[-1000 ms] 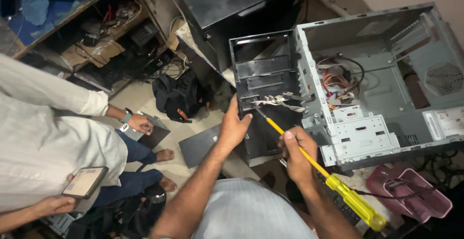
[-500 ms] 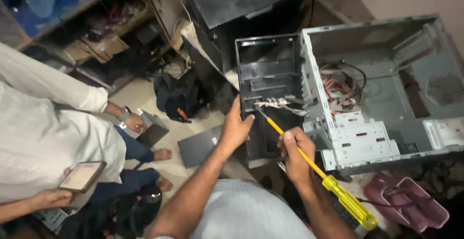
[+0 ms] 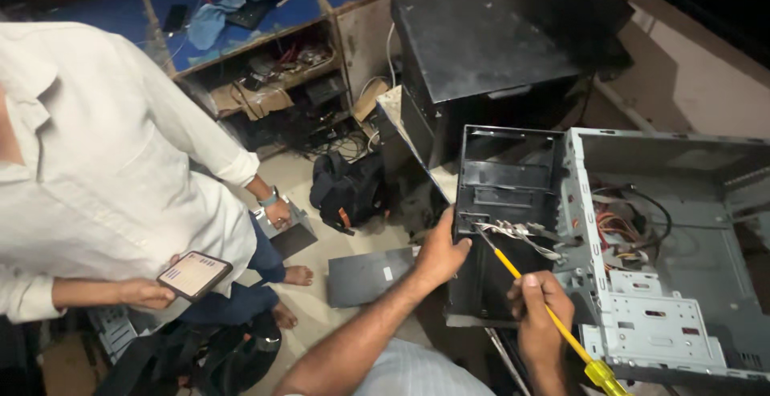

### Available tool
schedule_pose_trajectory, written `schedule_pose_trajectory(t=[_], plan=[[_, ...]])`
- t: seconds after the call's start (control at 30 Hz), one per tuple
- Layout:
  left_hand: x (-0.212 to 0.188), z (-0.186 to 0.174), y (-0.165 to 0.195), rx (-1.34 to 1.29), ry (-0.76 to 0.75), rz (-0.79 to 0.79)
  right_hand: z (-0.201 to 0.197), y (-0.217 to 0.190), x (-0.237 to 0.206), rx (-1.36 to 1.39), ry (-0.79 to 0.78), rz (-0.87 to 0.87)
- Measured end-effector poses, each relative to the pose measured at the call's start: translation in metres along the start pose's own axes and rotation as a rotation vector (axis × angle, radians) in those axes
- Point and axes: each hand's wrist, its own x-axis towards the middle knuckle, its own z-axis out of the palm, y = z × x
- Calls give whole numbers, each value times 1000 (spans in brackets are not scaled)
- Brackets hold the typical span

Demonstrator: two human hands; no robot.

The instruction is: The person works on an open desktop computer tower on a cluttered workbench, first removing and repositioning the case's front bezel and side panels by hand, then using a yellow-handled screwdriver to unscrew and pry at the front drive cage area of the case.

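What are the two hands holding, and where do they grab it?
The right hand holds a yellow screwdriver around its shaft. The left hand grips the edge of the black front panel.

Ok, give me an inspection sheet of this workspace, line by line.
Surface: tiled floor, partly covered.
Job's things: open grey computer case on its side; black front panel; yellow-handled screwdriver, tip at the panel's edge.
Clutter: black backpack, dark flat panel, black computer tower.
Grippers: left hand grips the front panel's edge; right hand holds the screwdriver shaft.
Cables: loose wire bundle at the panel; coloured wires inside the case.
Surroundings: another person in a white shirt holds a phone; cluttered shelf behind.
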Motion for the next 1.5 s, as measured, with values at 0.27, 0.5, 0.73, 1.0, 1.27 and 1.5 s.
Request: schedule_pose_trajectory(t=[0.27, 0.5, 0.73, 1.0, 1.27, 1.5], plan=[[-1, -7, 22, 18, -9, -150, -3, 6, 6, -52, 32, -5], [4, -5, 15, 63, 28, -63, -7, 15, 15, 4, 28, -64], [5, -9, 24, 51, 8, -144, -6, 15, 18, 9, 41, -29], [1, -12, 32, 57, -41, -276, -9, 7, 15, -16, -26, -78], [4, -10, 24, 86, 18, -95, -9, 18, 21, 36, 32, -17], [3, -9, 22, 75, 20, -129, -12, 23, 22, 32, 21, -23]])
